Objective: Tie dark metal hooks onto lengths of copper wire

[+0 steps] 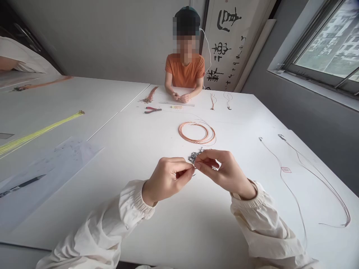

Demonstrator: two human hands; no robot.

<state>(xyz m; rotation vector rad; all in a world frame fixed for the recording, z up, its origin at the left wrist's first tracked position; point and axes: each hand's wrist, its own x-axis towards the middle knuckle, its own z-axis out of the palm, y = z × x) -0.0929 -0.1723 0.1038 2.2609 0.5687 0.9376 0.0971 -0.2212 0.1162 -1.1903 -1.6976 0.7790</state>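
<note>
As the left hand (165, 180) and right hand (224, 172) pinch the small metal clasps (194, 157) together, these seem light, stiff, slippery: fingertip work.

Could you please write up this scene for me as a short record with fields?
left hand: cream-sleeved left hand, fingertips pinched shut, meeting the right's
right hand: cream-sleeved right hand, pinched shut likewise
at fingertips: cluster of small silver metal clasps; held or lying on the table, cannot tell
beyond: flat coil of thin orange cord; red-handled pliers farther off
surface: white table
opposite: seated person in an orange T-shirt, hands on the table
</note>
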